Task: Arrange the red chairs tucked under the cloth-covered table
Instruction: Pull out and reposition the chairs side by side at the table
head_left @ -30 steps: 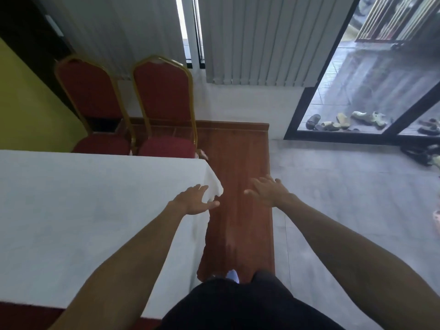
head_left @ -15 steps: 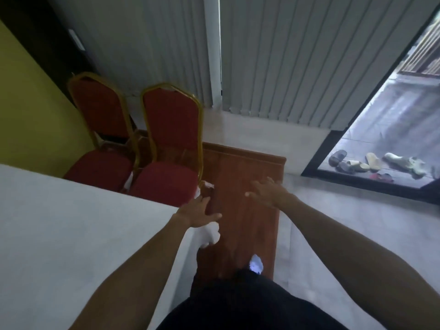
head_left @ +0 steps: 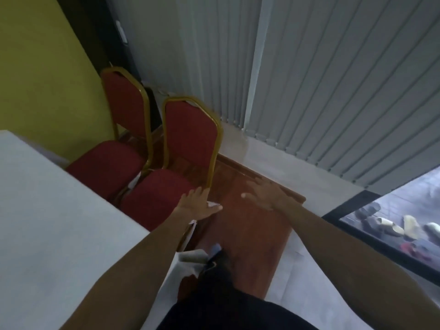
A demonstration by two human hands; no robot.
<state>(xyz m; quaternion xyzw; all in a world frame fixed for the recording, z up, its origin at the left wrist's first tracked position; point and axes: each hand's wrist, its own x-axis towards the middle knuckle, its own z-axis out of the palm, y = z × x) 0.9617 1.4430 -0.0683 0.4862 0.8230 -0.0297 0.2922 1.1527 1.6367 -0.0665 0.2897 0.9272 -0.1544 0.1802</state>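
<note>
Two red chairs with gold frames stand side by side at the far end of the white cloth-covered table (head_left: pixel 59 222). The nearer chair (head_left: pixel 181 163) has its seat partly under the table edge; the farther chair (head_left: pixel 119 144) stands to its left by the yellow wall. My left hand (head_left: pixel 198 206) hovers open over the front right corner of the nearer chair's seat, fingers spread. Over the brown wooden platform, just right of that chair, my right hand (head_left: pixel 264 194) is open too. Neither hand holds anything.
A raised brown wooden platform (head_left: pixel 250 234) runs under the chairs toward grey vertical blinds (head_left: pixel 333 79). A yellow wall (head_left: pixel 42 67) is at the left. Grey floor lies to the right, with a glass door (head_left: pixel 404 210) and several sandals outside.
The view has swung left and moved closer to the chairs. Both hands have advanced toward the nearer chair; my left hand has passed from the table corner to the seat's corner.
</note>
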